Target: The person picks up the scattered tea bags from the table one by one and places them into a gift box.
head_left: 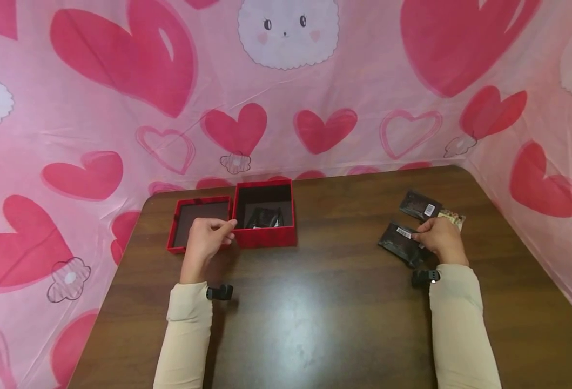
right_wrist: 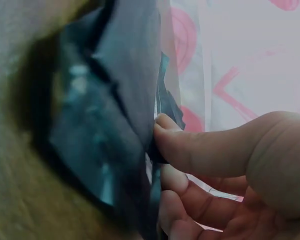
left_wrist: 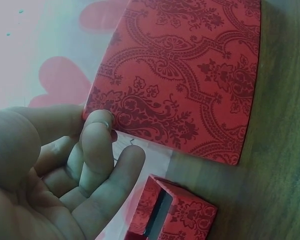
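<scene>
The left hand [head_left: 207, 237] is at the near left corner of a red lidless box [head_left: 268, 237], its thumb and forefinger closed in a pinch on the edge there; the other fingers are bent, held away from the box wall. The box stands open side up toward the far left of the brown wood-grain table [head_left: 305, 308]. Its outer wall, in the left wrist view, carries a darker red floral scroll pattern. Inside the dark interior lies a black packet [head_left: 264, 217], toward the near side. Just left of the box sits a shallower red tray [head_left: 200, 210] with a dark inside, partly behind the left hand.

On the right side of the table, the right hand [head_left: 442, 237] pinches a glossy black packet [head_left: 398, 244] between thumb and fingers at its right side. A white barcode label shows on its upper face; whether it touches the tabletop cannot be told. Just beyond it on the far side lies another black packet [head_left: 418, 204], also with a barcode label, and a beige patterned packet [head_left: 453, 218] shows from behind the right hand.
</scene>
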`<state>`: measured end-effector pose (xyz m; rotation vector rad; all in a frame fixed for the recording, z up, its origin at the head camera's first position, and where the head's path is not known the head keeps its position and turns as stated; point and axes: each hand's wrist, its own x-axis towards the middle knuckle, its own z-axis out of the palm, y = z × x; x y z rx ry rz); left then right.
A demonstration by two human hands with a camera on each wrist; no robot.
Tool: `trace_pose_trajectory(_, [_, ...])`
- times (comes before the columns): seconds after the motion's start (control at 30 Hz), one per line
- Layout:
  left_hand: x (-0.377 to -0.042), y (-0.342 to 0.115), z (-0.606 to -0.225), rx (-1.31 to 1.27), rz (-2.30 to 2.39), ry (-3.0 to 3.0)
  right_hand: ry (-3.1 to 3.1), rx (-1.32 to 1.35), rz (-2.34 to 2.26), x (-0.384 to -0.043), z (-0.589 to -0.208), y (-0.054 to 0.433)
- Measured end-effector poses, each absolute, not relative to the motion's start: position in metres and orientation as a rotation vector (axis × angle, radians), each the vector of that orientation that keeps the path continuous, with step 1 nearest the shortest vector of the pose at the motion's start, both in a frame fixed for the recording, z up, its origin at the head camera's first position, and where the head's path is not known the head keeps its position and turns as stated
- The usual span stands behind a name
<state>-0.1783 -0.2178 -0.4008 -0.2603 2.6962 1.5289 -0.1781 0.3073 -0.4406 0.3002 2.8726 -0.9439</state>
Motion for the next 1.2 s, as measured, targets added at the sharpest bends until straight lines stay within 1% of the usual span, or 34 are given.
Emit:
trace_pose_trajectory(0.77, [-0.177,-0.216,-0.403,-0.257,1.552,2.700,2.832,0.269,-1.044,-0.175,-0.429,0.310])
trace_pose_trajectory(1.03, [-0.178,-0.215,-0.403,-0.261,1.548,2.706,2.606,0.398,-1.385,-0.176,-0.422,0.306])
trace_pose_trajectory(1.2, [-0.178,-0.216,-0.404,-0.263,1.551,2.692,2.551,0.427,-1.481,-0.182,-0.416,0.298])
